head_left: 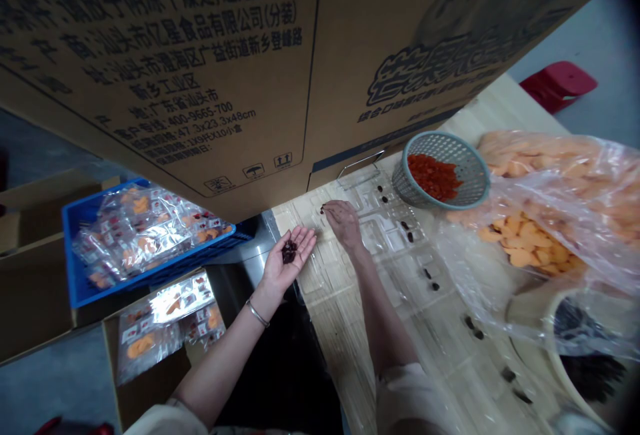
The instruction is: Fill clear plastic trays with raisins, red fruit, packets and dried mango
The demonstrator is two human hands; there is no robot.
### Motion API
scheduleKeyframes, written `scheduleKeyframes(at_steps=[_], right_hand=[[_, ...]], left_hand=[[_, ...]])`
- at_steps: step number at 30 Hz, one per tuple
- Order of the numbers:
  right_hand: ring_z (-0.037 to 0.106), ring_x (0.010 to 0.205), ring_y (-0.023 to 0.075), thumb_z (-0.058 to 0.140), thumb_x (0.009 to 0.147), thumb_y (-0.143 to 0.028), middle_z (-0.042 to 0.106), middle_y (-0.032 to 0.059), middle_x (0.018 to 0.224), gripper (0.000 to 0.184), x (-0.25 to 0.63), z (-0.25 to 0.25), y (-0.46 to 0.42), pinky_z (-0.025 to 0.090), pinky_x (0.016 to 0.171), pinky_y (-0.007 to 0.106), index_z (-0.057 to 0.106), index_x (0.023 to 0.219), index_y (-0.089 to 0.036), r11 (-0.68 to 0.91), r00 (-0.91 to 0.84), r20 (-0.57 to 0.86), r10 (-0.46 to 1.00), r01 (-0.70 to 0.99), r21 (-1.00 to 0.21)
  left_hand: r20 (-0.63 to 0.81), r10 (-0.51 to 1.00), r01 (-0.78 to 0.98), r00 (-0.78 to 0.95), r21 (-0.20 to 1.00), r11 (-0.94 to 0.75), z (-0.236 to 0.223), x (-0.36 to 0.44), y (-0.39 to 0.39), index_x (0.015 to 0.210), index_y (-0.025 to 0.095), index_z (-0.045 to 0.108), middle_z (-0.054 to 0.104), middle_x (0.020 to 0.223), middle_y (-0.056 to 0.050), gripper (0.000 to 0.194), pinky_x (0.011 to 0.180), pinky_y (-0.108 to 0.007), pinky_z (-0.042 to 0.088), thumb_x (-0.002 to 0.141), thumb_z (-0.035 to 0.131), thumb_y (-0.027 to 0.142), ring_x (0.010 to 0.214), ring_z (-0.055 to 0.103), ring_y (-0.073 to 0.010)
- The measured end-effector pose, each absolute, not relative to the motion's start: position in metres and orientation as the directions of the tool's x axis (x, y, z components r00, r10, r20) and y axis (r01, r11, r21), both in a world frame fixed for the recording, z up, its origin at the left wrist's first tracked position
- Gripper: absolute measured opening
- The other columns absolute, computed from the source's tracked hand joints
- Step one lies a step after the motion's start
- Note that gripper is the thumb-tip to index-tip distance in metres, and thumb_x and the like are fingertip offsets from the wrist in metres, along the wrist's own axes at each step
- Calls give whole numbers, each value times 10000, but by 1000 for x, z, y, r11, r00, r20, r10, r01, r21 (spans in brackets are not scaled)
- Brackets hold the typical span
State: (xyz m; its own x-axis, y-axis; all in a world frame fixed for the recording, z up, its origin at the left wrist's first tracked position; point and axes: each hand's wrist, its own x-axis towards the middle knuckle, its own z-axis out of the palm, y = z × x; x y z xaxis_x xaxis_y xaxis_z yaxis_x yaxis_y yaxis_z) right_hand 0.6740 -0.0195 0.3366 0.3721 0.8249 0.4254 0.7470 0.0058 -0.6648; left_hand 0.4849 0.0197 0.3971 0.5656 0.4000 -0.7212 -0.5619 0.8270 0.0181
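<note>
My left hand (287, 258) is palm up at the table's near left edge, fingers extended. A small heap of dark red dried fruit pieces (289, 252) rests in its palm. Over the clear plastic trays (350, 315), my right hand (345, 223) is closed in a pinch. One dark dried fruit piece (323, 210) shows at its fingertips, close above a tray compartment. Along the trays' right side lie several dark pieces, mostly in pairs, such as one dark piece (410, 237) near the middle.
A large cardboard box (280, 88) stands behind my hands. To the right are a grey-green basket (475, 175) of red pieces, a plastic bag (545, 241) of orange pieces and a round tub (535, 315). A blue crate (71, 255) of packed sachets is at left.
</note>
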Motion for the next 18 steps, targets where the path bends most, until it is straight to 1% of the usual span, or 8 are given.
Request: scheduleKeyframes(at_steps=[2, 4, 7, 10, 12, 15, 17, 18], right_hand=[[633, 933, 223, 527, 946, -211, 720, 97, 986, 186, 674, 340, -29, 478, 889, 396, 711, 947, -179, 3, 347, 411, 843, 761, -649], [638, 939, 226, 516, 944, -181, 725, 100, 987, 197, 673, 339, -38, 477, 894, 406, 713, 941, -178, -9, 302, 366, 881, 781, -624], [646, 928, 230, 495, 931, -121, 736, 109, 990, 233, 669, 333, -46, 495, 875, 403, 720, 903, -174, -15, 240, 304, 922, 807, -591], [646, 966, 229, 503, 928, -114, 727, 118, 1058, 223, 666, 331, -47, 501, 880, 394, 718, 913, -171, -27, 273, 332, 903, 807, -590], [642, 976, 229, 520, 933, -143, 718, 112, 1052, 196, 665, 339, -46, 497, 887, 396, 712, 926, -179, -56, 354, 375, 857, 787, -614], [645, 843, 205, 563, 934, -207, 706, 70, 914, 139, 658, 363, -51, 521, 795, 359, 701, 916, -202, -55, 443, 371, 816, 700, -712], [638, 803, 187, 584, 932, -236, 693, 51, 896, 116, 649, 382, -57, 532, 747, 327, 696, 948, -211, -5, 411, 321, 853, 621, -784], [640, 834, 185, 581, 937, -241, 689, 51, 928, 126, 643, 390, -60, 537, 760, 322, 694, 985, -216, 18, 371, 295, 880, 595, -803]], left_hand=[[-721, 404, -566, 563, 20, 824, 397, 483, 20, 1044, 113, 656, 736, 996, -132, 238, 1036, -439, 500, 955, 440, 164, 1184, 623, -274], [-719, 405, -565, 565, 20, 825, 397, 481, 20, 1039, 109, 656, 734, 995, -133, 240, 1023, -438, 511, 957, 437, 164, 1168, 633, -275], [-710, 402, -560, 579, 12, 828, 397, 481, 19, 1090, 106, 647, 731, 1010, -131, 258, 1006, -433, 522, 958, 433, 165, 1159, 639, -273], [-696, 397, -557, 599, -6, 830, 398, 483, 17, 1183, 112, 621, 727, 1047, -129, 305, 1005, -428, 522, 971, 414, 188, 1171, 632, -272], [-680, 399, -552, 615, -9, 834, 399, 485, 17, 1262, 124, 587, 716, 1104, -136, 355, 1015, -433, 511, 987, 388, 227, 1198, 613, -274], [-635, 418, -529, 649, 19, 849, 400, 488, 17, 1364, 137, 521, 665, 1245, -147, 431, 1018, -446, 502, 1001, 364, 309, 1245, 575, -283], [-585, 422, -497, 693, 38, 867, 398, 492, 17, 1403, 137, 485, 627, 1317, -143, 469, 985, -430, 523, 1004, 356, 347, 1215, 597, -274], [-560, 417, -479, 716, 40, 877, 397, 494, 16, 1415, 136, 474, 615, 1335, -141, 480, 952, -405, 542, 1006, 351, 356, 1165, 629, -258]])
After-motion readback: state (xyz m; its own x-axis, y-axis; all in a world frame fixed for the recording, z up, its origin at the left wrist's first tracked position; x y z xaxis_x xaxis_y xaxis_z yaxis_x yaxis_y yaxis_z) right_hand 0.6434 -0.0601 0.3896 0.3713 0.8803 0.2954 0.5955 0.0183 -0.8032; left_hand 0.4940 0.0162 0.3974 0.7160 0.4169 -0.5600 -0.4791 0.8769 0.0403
